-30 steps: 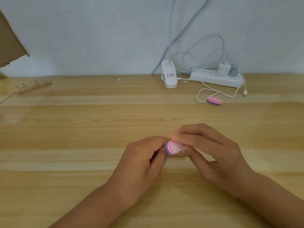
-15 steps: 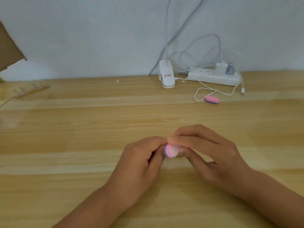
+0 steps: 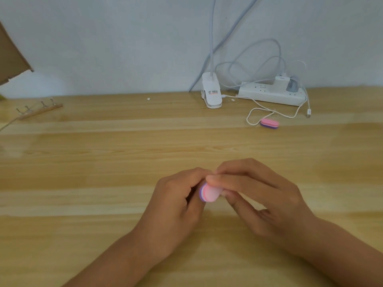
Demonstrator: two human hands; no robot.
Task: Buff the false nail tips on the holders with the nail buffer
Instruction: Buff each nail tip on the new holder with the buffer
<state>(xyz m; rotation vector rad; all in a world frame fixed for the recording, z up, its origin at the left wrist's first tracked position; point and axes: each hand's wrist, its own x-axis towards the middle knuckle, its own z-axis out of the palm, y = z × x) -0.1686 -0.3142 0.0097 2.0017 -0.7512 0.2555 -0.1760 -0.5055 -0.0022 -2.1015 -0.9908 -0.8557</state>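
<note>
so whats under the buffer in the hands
Only the thumb of the right hand and the wooden table show beneath the pink buffer. Any nail tip or holder is covered by it and the left hand.

- pink-and-purple foam nail buffer (image 3: 209, 193): blurred, its far half hidden beneath fingers of the right hand (image 3: 263, 201)
- left hand (image 3: 176, 206): whatever its curled fingers hold is hidden
- brown cardboard flap (image 3: 11, 59): cut by the left edge

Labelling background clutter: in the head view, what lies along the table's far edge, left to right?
wooden hook rack → white speck → lamp clip → power strip. The spare pink buffer overlaps the strip's span, so it is left out.
</note>
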